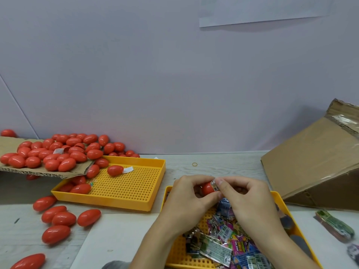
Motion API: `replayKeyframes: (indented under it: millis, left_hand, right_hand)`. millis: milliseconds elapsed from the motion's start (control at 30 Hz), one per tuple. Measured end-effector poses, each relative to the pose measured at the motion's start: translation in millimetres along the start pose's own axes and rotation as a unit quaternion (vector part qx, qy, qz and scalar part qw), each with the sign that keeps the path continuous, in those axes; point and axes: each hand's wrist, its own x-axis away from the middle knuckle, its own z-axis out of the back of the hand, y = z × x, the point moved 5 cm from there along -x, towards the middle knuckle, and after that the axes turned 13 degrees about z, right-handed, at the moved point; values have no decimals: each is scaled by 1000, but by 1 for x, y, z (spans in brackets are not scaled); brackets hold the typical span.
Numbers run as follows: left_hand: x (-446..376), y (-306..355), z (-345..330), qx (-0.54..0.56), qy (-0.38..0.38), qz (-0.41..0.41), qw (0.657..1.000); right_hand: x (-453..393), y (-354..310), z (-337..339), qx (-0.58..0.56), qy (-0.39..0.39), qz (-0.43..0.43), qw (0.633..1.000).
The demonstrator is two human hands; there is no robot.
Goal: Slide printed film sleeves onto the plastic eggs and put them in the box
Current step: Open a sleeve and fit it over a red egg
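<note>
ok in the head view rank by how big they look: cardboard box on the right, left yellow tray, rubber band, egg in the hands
1. cardboard box
2. left yellow tray
3. egg in the hands, partly hidden by fingers
4. rubber band, though it lies farther from the camera

Red eggs, yellow trays, and a riot of printed film.

The plastic eggs (58,152) gleam glossy orange-red, the held egg (207,188) the same shade, wearing a sleeve (215,186) printed white with dark barcode lines. Both perforated trays (136,183) show bright yellow, dotted with even rows of holes. The loose sleeves (225,235) flash pink, purple, green, blue and silver. The box (310,164) reads plain brown cardboard, the tabletop (223,162) pale grey woodgrain, the wall (155,74) soft lilac-grey.
</note>
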Motion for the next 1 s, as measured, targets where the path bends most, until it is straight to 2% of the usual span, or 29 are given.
replayKeyframes:
  millis: [200, 300, 467, 733, 1000]
  left_hand:
    - [1, 3, 5, 46, 45, -11, 998]
    - [0, 5, 10, 120, 62, -4, 991]
    - [2, 8, 8, 173, 58, 11, 983]
    - [3, 12, -2, 135, 57, 4, 989]
    - [1, 2, 1, 100, 52, 47, 993]
  right_hand:
    - [1, -7, -1, 92, 11, 72, 993]
    - [3, -10, -5, 194, -15, 135, 972]
    - [6, -13, -11, 283, -41, 172, 943]
    - [4, -12, -5, 343, 2, 154, 927]
    - [5, -12, -7, 352, -35, 175, 919]
